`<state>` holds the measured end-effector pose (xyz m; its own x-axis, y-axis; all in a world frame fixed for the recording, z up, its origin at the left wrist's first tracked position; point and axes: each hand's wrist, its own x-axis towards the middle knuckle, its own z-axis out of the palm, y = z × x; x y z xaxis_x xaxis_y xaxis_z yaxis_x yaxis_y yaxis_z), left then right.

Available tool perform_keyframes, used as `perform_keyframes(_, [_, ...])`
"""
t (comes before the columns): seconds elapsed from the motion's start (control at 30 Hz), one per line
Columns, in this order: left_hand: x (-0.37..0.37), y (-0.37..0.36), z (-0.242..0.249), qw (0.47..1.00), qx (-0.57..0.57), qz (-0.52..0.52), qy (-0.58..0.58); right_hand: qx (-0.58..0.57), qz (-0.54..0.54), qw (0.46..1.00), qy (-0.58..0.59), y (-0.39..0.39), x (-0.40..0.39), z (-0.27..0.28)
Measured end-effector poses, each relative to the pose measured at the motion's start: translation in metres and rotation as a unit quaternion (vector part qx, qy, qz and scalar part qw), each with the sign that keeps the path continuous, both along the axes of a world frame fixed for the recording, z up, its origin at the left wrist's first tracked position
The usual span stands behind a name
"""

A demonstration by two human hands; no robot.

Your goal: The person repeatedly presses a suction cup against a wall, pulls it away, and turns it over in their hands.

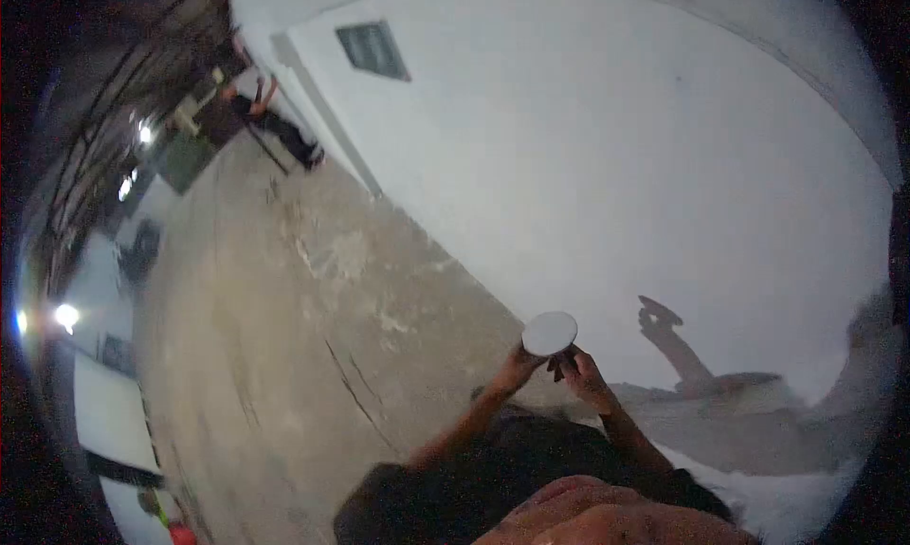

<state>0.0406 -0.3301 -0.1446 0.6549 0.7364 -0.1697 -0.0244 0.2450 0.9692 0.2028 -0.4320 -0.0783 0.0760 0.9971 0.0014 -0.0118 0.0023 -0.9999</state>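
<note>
A round white disc (pixel 550 334) is held up in front of my body, its pale face toward the camera. My left hand (pixel 520 366) grips its lower left edge, with the fingers partly hidden under it. At the lower right edge is my right hand (pixel 580 371), its fingers bent beneath the disc; whether they grip it or something under it is too dark to tell. The shadow (pixel 678 341) of a hand and the disc falls on the white wall (pixel 569 166) to the right.
Another person (pixel 275 123) in dark clothes stands by the wall at the far upper left. A grey panel (pixel 373 50) is on the wall. The concrete floor (pixel 256 308) has cracks and pale patches. Bright lamps (pixel 66 317) shine at the left.
</note>
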Motion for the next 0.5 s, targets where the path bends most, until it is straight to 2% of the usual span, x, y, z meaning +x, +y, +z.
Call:
perform_keyframes(0.03, [-0.012,0.01,0.002,1.0,0.014,-0.019,0.009,-0.036,-0.003,0.999,-0.017,0.006,-0.008,0.003])
perform_keyframes(0.07, [-0.02,0.011,0.017,0.999,0.033,-0.01,0.003,0.023,0.019,1.0,0.011,0.011,-0.011,-0.01])
perform_keyframes(0.1, [-0.024,0.012,0.027,0.999,0.049,0.0,-0.008,0.032,0.003,0.999,0.01,0.017,-0.018,-0.002])
perform_keyframes(0.13, [-0.029,0.018,0.0,0.998,0.036,0.018,-0.053,0.044,-0.019,0.999,-0.008,0.023,-0.025,0.007])
perform_keyframes(0.17, [-0.034,0.02,0.024,0.998,0.038,0.009,-0.056,0.053,-0.036,0.998,-0.026,0.026,-0.03,0.015])
perform_keyframes(0.2, [-0.042,0.031,0.065,0.997,0.048,-0.052,0.035,0.054,-0.043,0.997,-0.029,0.043,-0.029,0.011])
perform_keyframes(0.27, [-0.065,0.049,0.089,0.984,0.059,-0.119,0.12,0.138,-0.059,0.988,0.032,0.065,-0.026,-0.002])
perform_keyframes(0.3, [-0.077,0.06,0.083,0.974,0.135,-0.126,0.132,0.105,-0.131,0.984,-0.059,0.074,-0.031,0.032])
perform_keyframes(0.33, [-0.089,0.07,0.076,0.958,0.213,-0.13,0.143,0.137,-0.166,0.973,-0.084,0.082,-0.027,0.046])
perform_keyframes(0.37, [-0.103,0.082,0.07,0.957,0.214,-0.136,0.139,0.17,-0.201,0.959,-0.107,0.089,-0.022,0.058])
perform_keyframes(0.43, [-0.134,0.108,0.053,0.968,0.173,-0.095,0.158,0.225,-0.322,0.889,-0.236,0.1,-0.006,0.094])
perform_keyframes(0.5, [-0.166,0.139,0.033,0.973,0.157,-0.108,0.128,0.341,-0.392,0.782,-0.344,0.098,0.011,0.146])
